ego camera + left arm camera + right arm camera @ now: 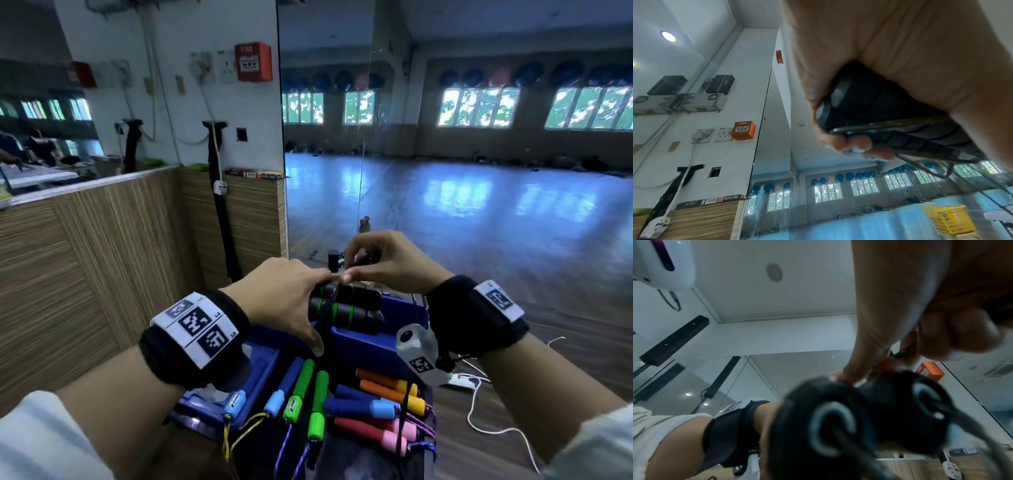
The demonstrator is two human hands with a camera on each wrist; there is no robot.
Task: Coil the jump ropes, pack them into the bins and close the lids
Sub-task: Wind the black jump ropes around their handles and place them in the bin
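Your left hand (284,301) is wrapped around the two black handles (349,308) of a jump rope, thumb below and fingers curled over the top. The left wrist view confirms it: fingertips (859,144) fold under the ribbed black grips with the thin black cord (900,125) running across them. The handles lie side by side, each banded with green rings, and you hold them up over the blue bin (380,339) rather than inside it.

Just right of the handles, your right hand (387,263) is raised a little higher — thumb and forefinger pinch a stretch of the black cord close to where it meets the handles. In the right wrist view the handle ends (859,418) fill the lower frame, blurred, and the fingers (962,334) are curled tight around the cord.

Below your hands, the remaining ropes lie in a row at the near edge of the black surface (356,459) that carries them. From the left: a pair of blue handles (277,394) resting partly on the blue lid (260,377), then two green handles (308,394), then a stack of orange-and-yellow (390,387), dark blue (356,404) and red-and-pink handles (373,431) toward the right edge. Their cords — yellow-flecked and purple — trail off the near edge.

On the wooden floor at the far right lies a white cable (496,425).
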